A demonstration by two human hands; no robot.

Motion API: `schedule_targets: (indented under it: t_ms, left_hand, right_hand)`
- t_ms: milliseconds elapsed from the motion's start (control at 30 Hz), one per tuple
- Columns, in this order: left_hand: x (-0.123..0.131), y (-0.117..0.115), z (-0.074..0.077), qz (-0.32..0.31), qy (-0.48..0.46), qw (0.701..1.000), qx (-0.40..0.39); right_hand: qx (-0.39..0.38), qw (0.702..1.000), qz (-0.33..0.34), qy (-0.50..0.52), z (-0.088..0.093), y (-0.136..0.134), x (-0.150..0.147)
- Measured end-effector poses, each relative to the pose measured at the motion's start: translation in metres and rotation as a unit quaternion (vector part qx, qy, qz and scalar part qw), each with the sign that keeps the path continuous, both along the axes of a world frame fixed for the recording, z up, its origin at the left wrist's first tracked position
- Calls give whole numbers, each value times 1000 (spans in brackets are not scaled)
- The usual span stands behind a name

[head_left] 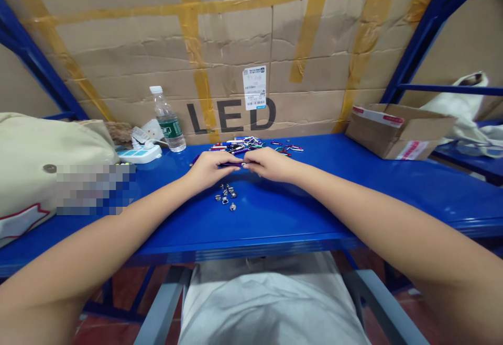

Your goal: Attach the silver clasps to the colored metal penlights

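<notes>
A slim purple pen (230, 165) with a silvery end lies level between my hands, above the blue table (298, 214). My left hand (212, 168) is closed around its body, thumb and fingers pressed together. At the silvery end, my right hand (273, 165) pinches with thumb and forefinger; its other fingers are curled. Just behind the hands is a loose pile of pens and small coloured pieces (247, 144), partly hidden by them. Several carabiner-like clips (293, 148) lie to its right. Nearer me, several small shiny metal parts (226, 193) are scattered on the table.
A water bottle (170, 122) stands back left beside a white power strip (141, 154) with plugs. At far left sits a large cream bag (51, 141). An open cardboard box (389, 130) is at back right. Taped cardboard (228, 41) and blue frame posts (420, 36) enclose the table.
</notes>
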State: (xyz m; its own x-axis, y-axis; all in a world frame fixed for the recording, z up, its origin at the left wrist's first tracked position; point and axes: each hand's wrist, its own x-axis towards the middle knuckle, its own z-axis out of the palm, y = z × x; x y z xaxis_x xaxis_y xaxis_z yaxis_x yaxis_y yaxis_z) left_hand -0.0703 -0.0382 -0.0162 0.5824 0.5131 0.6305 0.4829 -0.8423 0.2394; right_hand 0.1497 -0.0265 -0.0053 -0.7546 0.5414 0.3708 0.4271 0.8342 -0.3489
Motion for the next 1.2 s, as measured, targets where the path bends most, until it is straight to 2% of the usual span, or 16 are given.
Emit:
schedule_targets:
  t_ms: [67,133,200,233,300,367,467,567,633,700,767,833,900,1000,1100,1200]
  left_hand:
    - [0,-2,2,-30,28,997,68]
    - [1,-4,5,-44,32,992,117]
    - [4,-6,9,-28,11,992,123]
    - [5,-7,10,-9,-7,994,104]
    - [8,-8,13,35,-47,998,23]
    - [11,-8,14,58,-86,991,-90]
    - [12,-8,11,47,-125,969,-206]
    - [12,-10,8,42,-114,978,-168]
    - [10,-13,8,48,-89,991,-87]
    - [10,-15,10,56,-73,996,-18]
    - [10,-16,13,68,-71,995,7]
    - [11,-14,15,80,-77,993,-26]
    - [11,-11,16,74,-89,988,-102]
    - [10,-7,14,50,-110,970,-210]
    - [7,-6,13,38,-135,958,-250]
    - [5,-5,13,39,-152,951,-268]
  right_hand:
    - [-131,991,20,27,-1,-3,0]
    - [-270,959,43,69,-3,-4,-1]
    - [-341,932,53,110,-2,-4,-2]
    - [-335,933,51,123,-2,-3,-3]
    - [-231,965,22,118,2,-2,-4]
    - [-61,996,-28,65,6,-1,-3]
    - [116,989,-90,-32,10,-3,-2]
    - [114,991,-74,-14,5,-7,-6]
    - [27,997,-54,54,0,-11,-12]
    - [-108,987,-38,116,-3,-14,-19]
    - [-186,972,-29,144,-3,-15,-22]
    - [-138,980,-57,129,1,-14,-21]
    - [1,991,-114,74,7,-13,-16]
    - [175,972,-148,-50,13,-11,-7]
    - [231,956,-105,-149,13,-11,-7]
    - [253,948,-112,-156,12,-14,-11]
